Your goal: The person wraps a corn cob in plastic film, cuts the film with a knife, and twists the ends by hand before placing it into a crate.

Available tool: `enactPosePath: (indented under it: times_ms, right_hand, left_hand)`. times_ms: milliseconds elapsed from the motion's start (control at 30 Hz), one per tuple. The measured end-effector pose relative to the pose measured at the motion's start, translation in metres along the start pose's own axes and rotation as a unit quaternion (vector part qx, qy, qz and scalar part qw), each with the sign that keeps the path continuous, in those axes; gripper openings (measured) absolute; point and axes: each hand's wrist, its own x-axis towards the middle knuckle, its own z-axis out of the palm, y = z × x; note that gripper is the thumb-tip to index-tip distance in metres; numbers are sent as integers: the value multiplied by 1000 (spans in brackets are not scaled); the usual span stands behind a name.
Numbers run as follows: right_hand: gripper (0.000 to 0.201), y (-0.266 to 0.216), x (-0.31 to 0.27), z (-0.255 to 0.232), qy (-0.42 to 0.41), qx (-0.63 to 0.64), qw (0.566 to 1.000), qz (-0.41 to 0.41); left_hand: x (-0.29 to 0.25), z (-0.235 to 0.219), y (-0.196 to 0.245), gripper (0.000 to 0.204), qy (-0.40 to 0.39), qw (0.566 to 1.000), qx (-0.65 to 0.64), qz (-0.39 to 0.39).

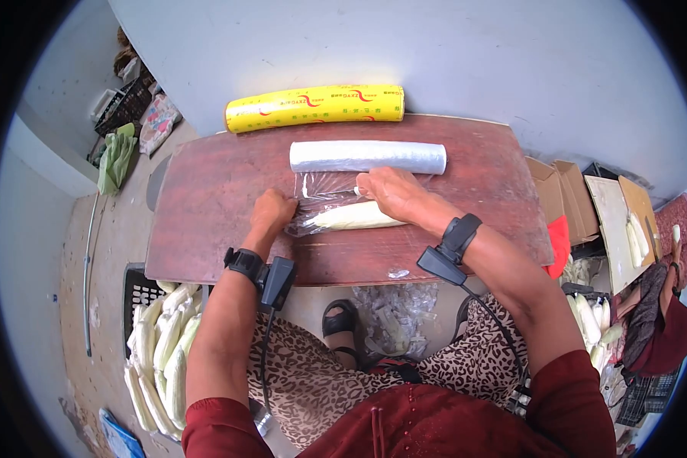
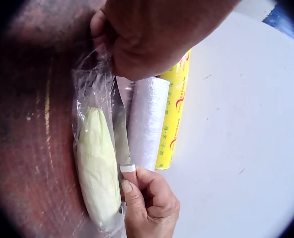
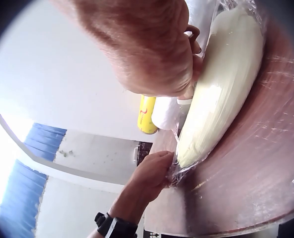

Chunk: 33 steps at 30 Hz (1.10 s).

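Note:
An ear of corn in pale husk [image 1: 362,216] lies on the table under clear plastic film [image 2: 85,91]. At the tip end of the corn, my left hand [image 1: 273,210] pinches the gathered film edge. My right hand [image 1: 393,192] grips a knife [image 2: 121,134] by its handle, thumb along it, beside the corn. Its blade points toward the left hand, running between the corn and the white film roll [image 1: 366,157]. From that roll the film stretches toward me, over the corn. In the right wrist view, the right hand's fingers are partly hidden behind its wrist.
A yellow printed roll [image 1: 313,107] lies at the table's back edge against the wall. Husked-leaf corn fills a black crate [image 1: 133,294] at left below the reddish table [image 1: 206,183]. Crumpled film [image 1: 397,317] lies on the floor between my feet. Cardboard boxes [image 1: 561,191] stand at right.

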Motion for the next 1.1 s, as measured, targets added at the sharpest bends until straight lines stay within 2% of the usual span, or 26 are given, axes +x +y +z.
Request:
enactPosePath:
  times_ms: [133, 467, 567, 667, 767, 1100]
  right_hand:
    - [16, 4, -3, -3, -18, -20, 1000, 7]
    - [14, -5, -9, -16, -17, -22, 1000, 5]
    - [16, -9, -9, -17, -16, -28, 999, 8]
    - [17, -11, -8, -19, -19, -37, 999, 6]
    - [17, -12, -7, -21, -17, -47, 999, 1]
    - [13, 7, -17, -29, -12, -84, 996, -7]
  left_hand:
    - [5, 2, -2, 37, 0, 1000, 0, -5]
    - [10, 5, -7, 43, 2, 1000, -4, 13]
    - [-11, -14, 15, 50, -55, 997, -40, -40]
    - [-10, -5, 12, 54, 11, 999, 50, 19]
    - [-15, -4, 18, 55, 35, 998, 60, 0]
    - [-14, -7, 16, 56, 22, 999, 46, -16]
